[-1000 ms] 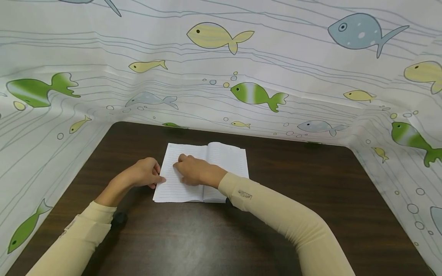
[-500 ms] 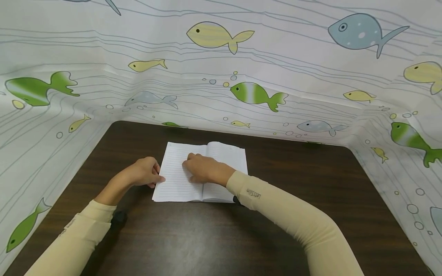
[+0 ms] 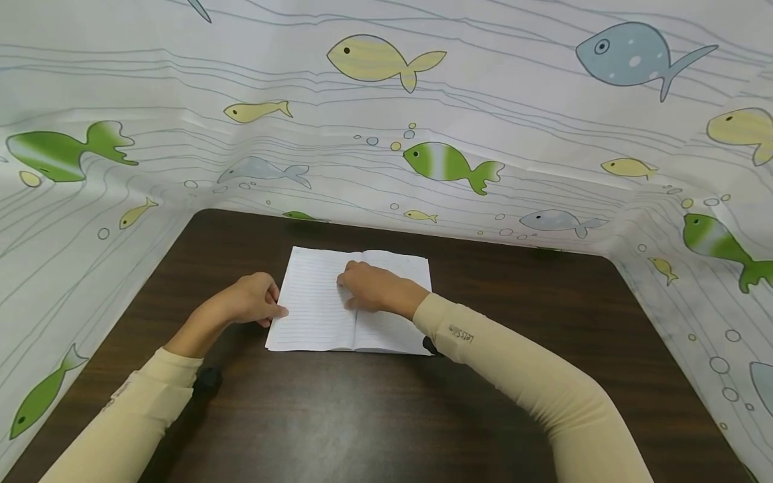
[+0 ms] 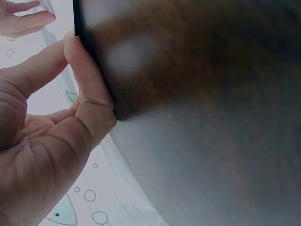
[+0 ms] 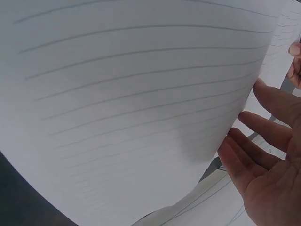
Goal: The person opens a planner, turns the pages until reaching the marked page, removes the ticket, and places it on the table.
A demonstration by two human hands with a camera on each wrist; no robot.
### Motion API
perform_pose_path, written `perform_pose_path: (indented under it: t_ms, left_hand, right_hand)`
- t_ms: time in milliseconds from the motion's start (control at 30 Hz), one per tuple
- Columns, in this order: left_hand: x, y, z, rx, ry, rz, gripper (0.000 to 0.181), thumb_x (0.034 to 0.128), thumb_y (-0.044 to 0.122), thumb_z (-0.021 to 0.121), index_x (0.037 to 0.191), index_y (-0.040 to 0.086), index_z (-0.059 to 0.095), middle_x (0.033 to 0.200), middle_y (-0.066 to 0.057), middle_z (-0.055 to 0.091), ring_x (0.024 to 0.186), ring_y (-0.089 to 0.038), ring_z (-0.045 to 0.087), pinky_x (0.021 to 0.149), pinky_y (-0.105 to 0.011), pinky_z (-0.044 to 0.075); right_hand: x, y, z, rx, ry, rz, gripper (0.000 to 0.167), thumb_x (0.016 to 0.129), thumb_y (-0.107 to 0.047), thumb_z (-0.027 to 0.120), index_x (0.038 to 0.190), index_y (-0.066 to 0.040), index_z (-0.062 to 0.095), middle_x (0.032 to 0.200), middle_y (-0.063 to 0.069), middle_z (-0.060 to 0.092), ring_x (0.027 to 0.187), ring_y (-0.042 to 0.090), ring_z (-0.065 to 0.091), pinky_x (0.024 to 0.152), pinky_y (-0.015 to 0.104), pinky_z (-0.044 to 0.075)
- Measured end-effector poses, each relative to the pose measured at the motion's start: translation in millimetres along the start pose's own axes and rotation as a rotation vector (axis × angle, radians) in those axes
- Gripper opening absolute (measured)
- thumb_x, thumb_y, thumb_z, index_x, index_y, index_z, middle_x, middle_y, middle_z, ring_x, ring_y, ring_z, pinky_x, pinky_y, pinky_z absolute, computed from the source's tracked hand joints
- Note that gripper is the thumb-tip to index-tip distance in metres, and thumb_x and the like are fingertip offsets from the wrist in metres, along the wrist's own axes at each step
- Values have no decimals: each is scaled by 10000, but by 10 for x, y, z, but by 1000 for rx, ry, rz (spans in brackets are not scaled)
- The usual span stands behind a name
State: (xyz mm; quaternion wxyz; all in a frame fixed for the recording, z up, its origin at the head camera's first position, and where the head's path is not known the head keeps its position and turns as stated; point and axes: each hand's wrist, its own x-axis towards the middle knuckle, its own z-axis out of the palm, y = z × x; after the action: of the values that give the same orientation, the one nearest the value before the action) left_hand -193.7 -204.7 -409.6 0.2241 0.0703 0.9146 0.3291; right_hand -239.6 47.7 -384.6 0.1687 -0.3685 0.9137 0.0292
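Observation:
An open notebook [image 3: 317, 322] with white lined pages lies on the dark wooden table. At its left edge my left hand [image 3: 249, 298] pinches the margin, the thumb on top of the page; the left wrist view also has this hand [image 4: 56, 117] at the edge. Near the centre fold, my right hand [image 3: 380, 287] touches the paper with its fingertips and hides part of the right page. Seen from the right wrist, the lined page [image 5: 131, 103] fills most of the view, and the fingertips of the right hand [image 5: 270, 155] rest along the fold.
White curtain-like sheeting [image 3: 362, 114] printed with fish surrounds the dark table [image 3: 326, 409] at the back and sides. A small black object [image 3: 208, 378] sits under the left wrist, and another black object [image 3: 430, 345] under the right.
My right hand has slid rightward over the left page to the centre fold, and the right page lies flatter. The left hand has stayed at the left edge.

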Motion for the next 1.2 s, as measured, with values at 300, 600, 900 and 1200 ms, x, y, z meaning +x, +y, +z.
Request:
perform_pose_path:
  t_ms: [300,600,900,1200]
  left_hand:
    - [5,-4,12,4,7,2,352,976,93,767,1132,-143,558,960,-210,702,722,-192,713,690,-337,601]
    - [17,-17,16,-7,4,5,357,976,92,765,1136,-147,552,965,-214,701,729,-198,724,703,-351,619]
    - [4,-26,16,-1,1,25,366,976,91,760,1147,-158,551,963,-219,703,728,-197,721,702,-347,620]
    - [-11,0,1,10,-3,11,367,988,88,751,1161,-158,542,1005,-247,684,745,-203,728,723,-359,623]
  right_hand:
    - [-58,82,-53,41,13,-11,437,1016,-201,765,1411,-47,661,1412,155,644,1289,257,629,1135,394,532]
    - [-149,281,-122,59,22,44,529,996,-206,792,1458,-20,615,1457,180,631,1370,290,594,1184,401,498]
    - [-188,451,-32,53,9,133,596,1008,-297,780,1483,4,582,1454,183,628,1347,286,604,1172,420,514]
    - [-232,647,29,47,11,242,596,1003,-360,780,1425,30,621,1425,212,610,1235,303,623,1071,476,576]
